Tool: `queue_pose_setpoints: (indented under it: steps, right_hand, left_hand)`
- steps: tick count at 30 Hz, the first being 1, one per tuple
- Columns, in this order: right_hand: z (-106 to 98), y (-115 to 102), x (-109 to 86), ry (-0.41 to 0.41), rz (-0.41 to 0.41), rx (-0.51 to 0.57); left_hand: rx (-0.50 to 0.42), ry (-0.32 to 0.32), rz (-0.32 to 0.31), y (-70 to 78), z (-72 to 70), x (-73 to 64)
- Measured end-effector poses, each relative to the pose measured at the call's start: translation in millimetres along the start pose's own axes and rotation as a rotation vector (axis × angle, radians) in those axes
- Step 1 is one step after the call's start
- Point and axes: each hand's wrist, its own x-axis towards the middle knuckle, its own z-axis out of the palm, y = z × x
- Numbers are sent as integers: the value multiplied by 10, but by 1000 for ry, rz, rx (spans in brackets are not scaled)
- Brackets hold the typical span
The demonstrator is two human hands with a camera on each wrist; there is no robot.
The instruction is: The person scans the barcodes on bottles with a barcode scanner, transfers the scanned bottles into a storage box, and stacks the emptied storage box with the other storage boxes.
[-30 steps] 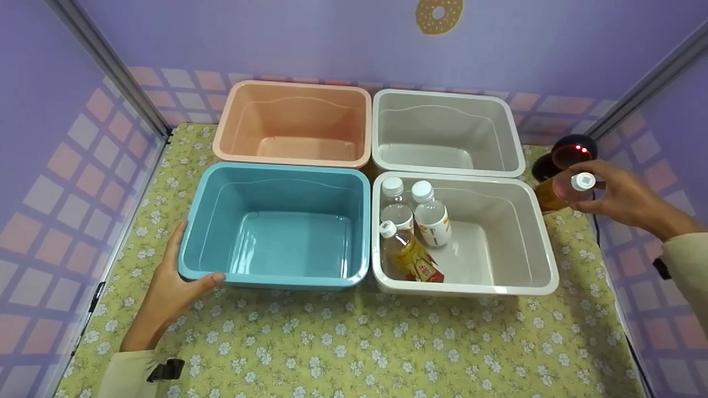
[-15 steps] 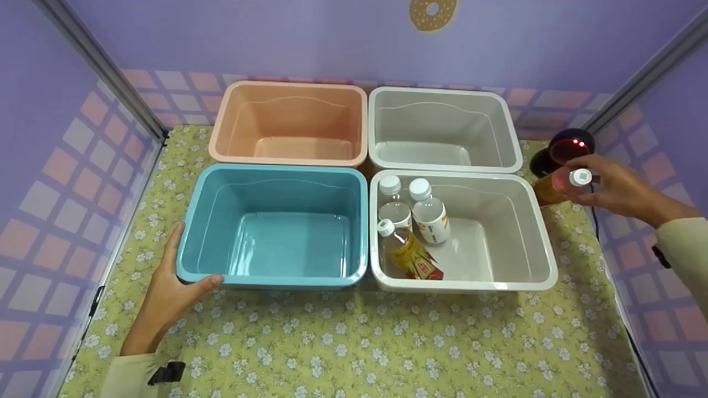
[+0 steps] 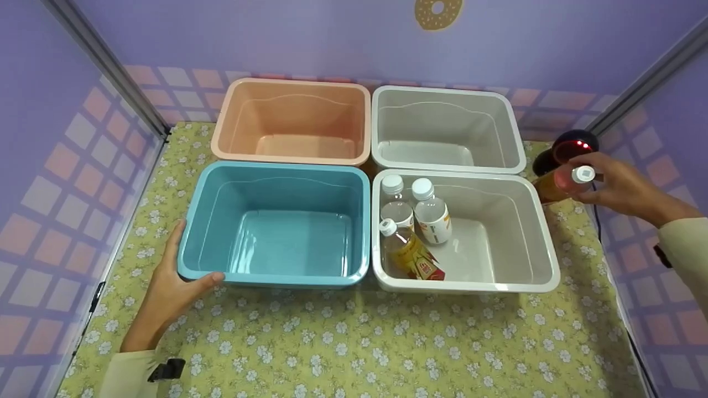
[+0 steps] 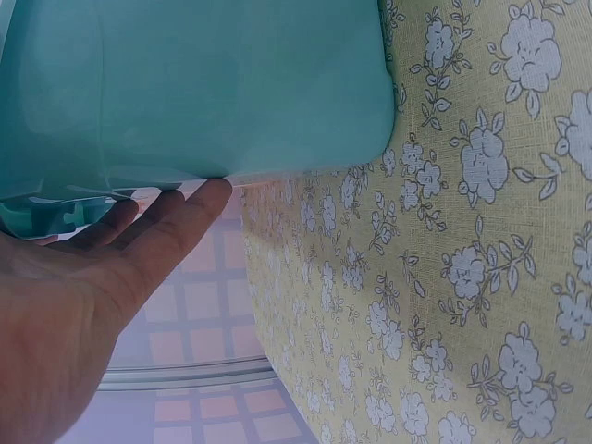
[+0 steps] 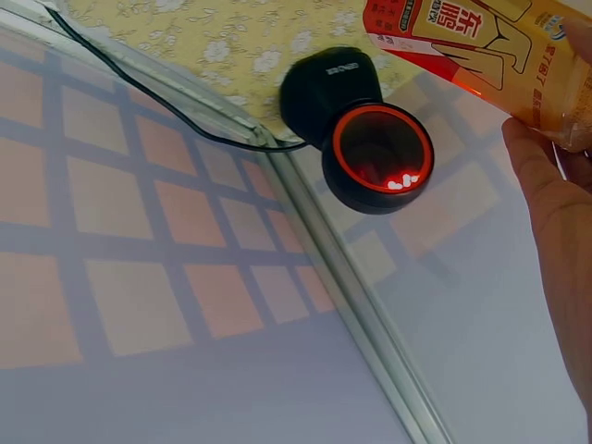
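Note:
My right hand (image 3: 625, 185) holds a white-capped drink bottle (image 3: 556, 185) by its upper part, tilted, beyond the right rim of the front white bin (image 3: 545, 243). Its yellow and red label shows in the right wrist view, with its base end close to a black barcode scanner (image 5: 379, 157) glowing red. My left hand (image 3: 174, 284) rests at the front left corner of the blue bin (image 3: 276, 280), thumb on the rim, straight fingers (image 4: 176, 217) along the outer side. Inside the front white bin stand two clear bottles (image 3: 434, 221) and a yellow-labelled bottle (image 3: 412, 254) leaning over.
Behind the blue bin is a peach bin (image 3: 293, 160), with a grey-white bin (image 3: 451, 167) to its right. All stand close together on a flowered tablecloth (image 3: 332, 342). Purple walls (image 3: 332, 38) enclose the table. A black cable (image 5: 139, 88) runs from the scanner.
The held bottle has moved slightly upward in the head view, toward the scanner, and its base has shifted a little. My left hand stays at the blue bin's corner.

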Motion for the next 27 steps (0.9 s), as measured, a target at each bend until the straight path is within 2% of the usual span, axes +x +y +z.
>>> queue_pose_setpoints:
  steps: [5,13,27]
  right_hand:
    - [-65,-82,-6,-6,62,21]
    - [-108,-194,-27,23,93,77]
    - [-201,-256,-131,108,90,85]
  left_hand:
    - [-11,-3,8,-1,3,12]
    - [-12,-7,17,-2,8,9]
    - [-1,-9,5,2,12,18]
